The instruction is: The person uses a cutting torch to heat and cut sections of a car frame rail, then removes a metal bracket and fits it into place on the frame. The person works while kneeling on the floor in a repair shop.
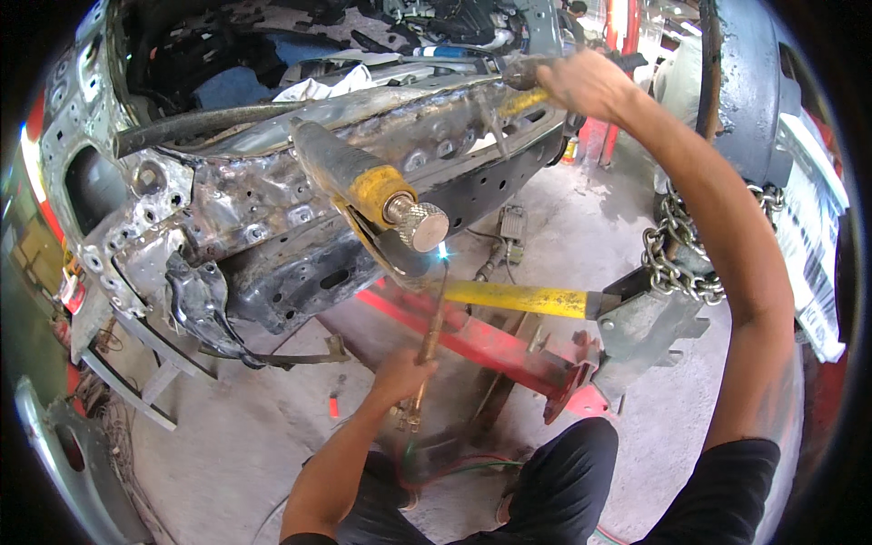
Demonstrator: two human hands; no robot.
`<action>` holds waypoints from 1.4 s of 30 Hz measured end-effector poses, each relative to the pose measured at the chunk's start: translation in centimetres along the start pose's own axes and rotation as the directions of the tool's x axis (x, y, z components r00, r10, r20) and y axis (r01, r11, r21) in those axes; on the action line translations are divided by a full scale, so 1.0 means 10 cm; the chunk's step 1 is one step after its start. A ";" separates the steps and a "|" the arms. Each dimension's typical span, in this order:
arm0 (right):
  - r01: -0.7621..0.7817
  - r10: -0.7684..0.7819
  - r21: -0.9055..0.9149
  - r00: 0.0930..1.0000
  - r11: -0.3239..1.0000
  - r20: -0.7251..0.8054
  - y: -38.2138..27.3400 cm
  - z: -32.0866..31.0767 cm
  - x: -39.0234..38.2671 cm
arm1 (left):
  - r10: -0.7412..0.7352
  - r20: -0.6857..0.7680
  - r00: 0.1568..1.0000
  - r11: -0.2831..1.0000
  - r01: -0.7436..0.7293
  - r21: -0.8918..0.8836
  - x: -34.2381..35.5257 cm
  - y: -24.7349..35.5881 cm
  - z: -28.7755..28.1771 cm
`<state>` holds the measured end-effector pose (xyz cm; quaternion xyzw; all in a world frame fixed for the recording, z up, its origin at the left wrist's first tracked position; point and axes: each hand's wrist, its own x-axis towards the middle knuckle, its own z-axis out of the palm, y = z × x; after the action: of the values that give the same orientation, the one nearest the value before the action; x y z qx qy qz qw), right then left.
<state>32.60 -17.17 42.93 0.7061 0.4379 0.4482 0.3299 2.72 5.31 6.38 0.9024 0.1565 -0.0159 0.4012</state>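
Note:
My left hand (pixel 400 377) is closed around a brass gas torch (pixel 436 329), its thin tip pointing upward. A bright blue-white flame (pixel 443 255) burns at the tip, just below a knurled metal end piece (pixel 424 227). That piece sticks out of a dark cylinder with a yellow collar (pixel 381 193), which lies against the bare, rusty car body rail (pixel 263 195). Farther off, my right hand (pixel 590 86) is wrapped round a yellow-handled hammer (pixel 525 102). The hammer's slim metal head is over the rail's far end, partly blurred.
Below the rail, a yellow bar (pixel 522 298) and a red beam (pixel 472 338) cross the floor. Chains (pixel 677 245) hang on a grey bracket at the right. Red and green hoses (pixel 463 465) run by my legs. A metal panel (pixel 77 472) stands at lower left.

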 end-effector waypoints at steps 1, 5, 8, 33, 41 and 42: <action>0.041 -0.041 0.005 0.997 0.999 -0.067 -0.05 0.05 -0.10 | 0.000 -0.007 1.000 1.000 0.000 0.013 0.01 -0.03 0.00; 0.033 -0.029 0.138 0.999 0.990 -0.032 -0.23 0.06 -0.42 | 0.039 -0.009 0.999 0.997 -0.038 0.070 0.07 -0.08 0.08; -0.304 0.258 0.389 0.952 0.870 0.165 -0.62 -0.06 -0.58 | 0.083 -0.055 0.995 0.993 -0.078 0.093 0.05 -0.09 0.10; 0.690 0.510 0.073 0.455 -0.720 0.730 -2.12 -0.56 0.70 | 0.129 -0.047 0.991 0.991 -0.126 0.052 -0.02 -0.07 0.00; 0.516 0.472 0.161 0.556 -0.841 0.684 -2.24 -0.37 0.45 | 0.051 -0.006 0.999 0.999 -0.051 0.014 0.00 -0.22 0.02; 0.595 0.492 0.133 0.496 -0.793 0.715 -2.23 -0.48 0.47 | 0.062 -0.018 0.998 0.998 -0.062 -0.010 -0.01 -0.17 0.00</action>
<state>21.96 -3.64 27.23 -0.2677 -0.1859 0.0558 0.9437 2.12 6.40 5.16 0.9049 0.1319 0.0053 0.4047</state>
